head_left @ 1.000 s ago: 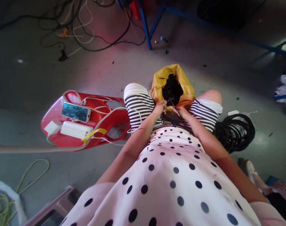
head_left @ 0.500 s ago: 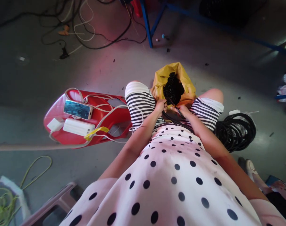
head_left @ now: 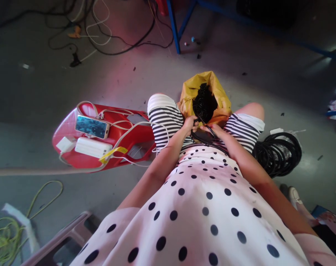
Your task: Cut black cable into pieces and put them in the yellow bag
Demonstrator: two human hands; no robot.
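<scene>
L hand (head_left: 190, 125): gripping blk cord (head_left: 196, 139), by ylw bag's (head_left: 222, 98) near edge
R hand (head_left: 214, 130): beside it, I can't tell grip

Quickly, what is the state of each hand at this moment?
Left hand: closed, apparently on black cable.
Right hand: closed around a dark curved thing, too small to identify.

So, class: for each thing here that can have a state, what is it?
Left hand: curled closed on a dark strand
Right hand: at a black looped item, grip unclear
Yellow bag: mouth open, dark pieces inside
Phone: lying screen up
Black coil: wound in loops
Yellow-green cord: loose, tangled
</scene>
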